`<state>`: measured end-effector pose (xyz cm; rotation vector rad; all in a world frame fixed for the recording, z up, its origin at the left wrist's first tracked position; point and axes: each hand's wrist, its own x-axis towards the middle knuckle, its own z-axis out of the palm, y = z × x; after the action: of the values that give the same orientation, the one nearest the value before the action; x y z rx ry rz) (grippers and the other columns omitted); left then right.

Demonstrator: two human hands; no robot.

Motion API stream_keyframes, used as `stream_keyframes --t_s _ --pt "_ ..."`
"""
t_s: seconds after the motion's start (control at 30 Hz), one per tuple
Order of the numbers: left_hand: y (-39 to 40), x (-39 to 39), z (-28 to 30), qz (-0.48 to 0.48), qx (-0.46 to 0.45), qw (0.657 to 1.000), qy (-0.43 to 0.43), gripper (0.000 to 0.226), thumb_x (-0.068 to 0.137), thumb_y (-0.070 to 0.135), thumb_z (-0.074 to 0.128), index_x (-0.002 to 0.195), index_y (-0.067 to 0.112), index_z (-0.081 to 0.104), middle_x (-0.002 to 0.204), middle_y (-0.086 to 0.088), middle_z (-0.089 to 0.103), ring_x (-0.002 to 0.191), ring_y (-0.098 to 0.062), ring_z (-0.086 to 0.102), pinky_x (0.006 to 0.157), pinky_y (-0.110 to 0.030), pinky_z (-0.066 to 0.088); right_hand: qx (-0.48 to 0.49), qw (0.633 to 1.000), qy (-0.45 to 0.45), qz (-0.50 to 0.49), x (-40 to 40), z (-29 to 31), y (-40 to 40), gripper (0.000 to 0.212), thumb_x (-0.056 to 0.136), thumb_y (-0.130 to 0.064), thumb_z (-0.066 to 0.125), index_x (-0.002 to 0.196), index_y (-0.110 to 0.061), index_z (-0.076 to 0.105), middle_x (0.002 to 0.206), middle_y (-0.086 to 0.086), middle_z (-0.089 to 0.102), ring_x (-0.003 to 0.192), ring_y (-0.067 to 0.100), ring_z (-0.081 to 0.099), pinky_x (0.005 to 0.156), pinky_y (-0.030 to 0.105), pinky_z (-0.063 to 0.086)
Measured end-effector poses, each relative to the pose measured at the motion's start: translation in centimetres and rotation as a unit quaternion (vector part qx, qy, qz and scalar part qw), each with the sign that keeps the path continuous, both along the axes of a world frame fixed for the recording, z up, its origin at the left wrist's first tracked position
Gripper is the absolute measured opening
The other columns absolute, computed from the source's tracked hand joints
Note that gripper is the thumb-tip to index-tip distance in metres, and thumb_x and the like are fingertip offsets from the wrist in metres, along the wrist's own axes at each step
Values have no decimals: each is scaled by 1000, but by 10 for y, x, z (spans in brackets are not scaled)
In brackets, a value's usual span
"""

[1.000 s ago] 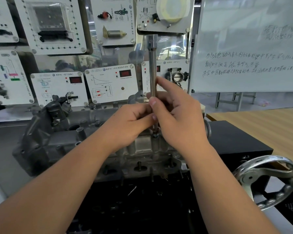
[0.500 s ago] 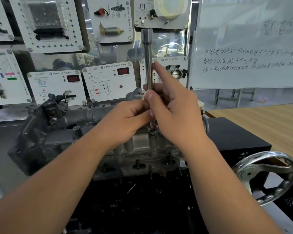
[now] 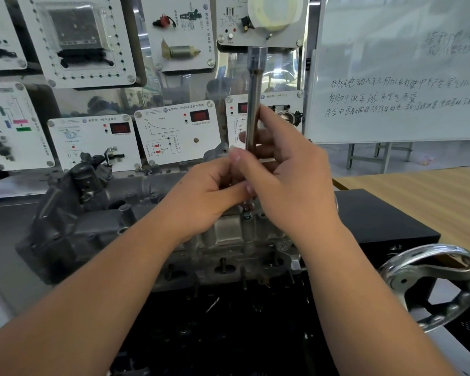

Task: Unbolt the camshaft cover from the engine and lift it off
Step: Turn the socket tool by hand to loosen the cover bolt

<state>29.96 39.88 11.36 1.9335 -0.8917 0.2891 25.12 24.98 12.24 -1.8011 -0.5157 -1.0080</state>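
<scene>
Low at 6 o'clock, two bare arms are seen reaching up to a long tool held over the engine.

At 4 o'clock a shiny hand wheel (image 3: 429, 286) is parked close by the right arm, and it could be bumped if the arm is pulled back fast. Near the middle, the left hand (image 3: 204, 196) is pinched round the low end of the long socket bar (image 3: 254, 104), and the right hand (image 3: 288, 183) is curled round it just above. The bar's tip is set on a small bolt (image 3: 246, 216) on the camshaft cover (image 3: 136, 213), which is still seated on the engine. If the bar is tipped, the bolt could be slipped off or dropped among the black parts below. Far off at 11 o'clock, white teaching panels (image 3: 174, 131) are hung, and a whiteboard (image 3: 396, 77) is stood at 2 o'clock.
</scene>
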Motion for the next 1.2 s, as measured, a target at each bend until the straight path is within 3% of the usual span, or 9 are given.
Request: stream_keyframes --t_s 0.1,0.17,0.27,0.43,0.57,0.73,0.9,1.0,1.2 --pt "-1 0 -1 14 -5 1000 -17 50 78 52 68 100 7 67 97 -18 71 95 -44 67 89 -63 53 3 999 -32 -41 0 -1 2 37 93 -20 68 130 -14 67 100 -3 73 91 11 66 82 37 56" --pt "1 1 -1 11 11 1000 -19 42 83 56 63 103 20 72 98 -10 75 97 -39 69 90 -61 53 -3 999 -31 -28 0 -3 1 29 95 -17 65 124 -15 70 91 -6 72 82 10 65 75 35 55" --pt "2 0 -1 8 28 1000 -8 39 89 61 55 108 34 74 104 -8 77 103 -40 69 94 -61 53 2 1000 -14 -1 0 -3 1 40 98 -15 60 138 -18 60 98 -13 72 85 4 67 77 23 55" --pt "0 -1 0 14 20 999 -21 28 85 52 63 107 37 73 103 5 78 99 -18 74 93 -51 57 1 1000 -17 -3 1 -4 5 50 93 -21 69 141 -17 57 112 -4 72 100 7 66 89 33 55" --pt "0 0 -1 17 5 1000 -21 48 84 51 64 114 13 71 107 -16 74 104 -39 68 94 -61 53 24 999 -37 -33 2 -6 8 33 92 -17 68 125 -16 70 99 -7 74 89 9 67 83 35 56" --pt "3 -1 -1 11 30 999 5 43 88 59 56 111 28 75 105 2 78 103 -22 73 97 -55 55 12 1000 -13 -12 3 -6 3 46 97 -17 62 143 -19 54 93 -26 64 85 2 66 80 26 56" --pt "-2 3 -2 18 5 1000 -23 20 79 50 65 98 45 70 100 9 77 98 -14 73 91 -49 58 1 1000 -15 -15 4 -7 7 48 92 -21 71 138 -14 60 107 -4 73 99 9 67 88 36 57" --pt "-2 3 -4 9 -12 1000 -19 28 81 51 65 104 35 71 105 -8 76 102 -33 71 93 -59 55 11 997 -54 -55 5 -9 9 34 91 -14 69 125 -11 69 101 0 74 92 11 65 83 37 56" --pt "2 1 -3 0 11 1000 7 29 90 51 62 107 32 75 104 2 79 103 -21 74 98 -54 55 26 1000 -8 -10 4 -10 6 50 97 -18 63 146 -21 52 103 -14 70 84 7 68 82 29 56"
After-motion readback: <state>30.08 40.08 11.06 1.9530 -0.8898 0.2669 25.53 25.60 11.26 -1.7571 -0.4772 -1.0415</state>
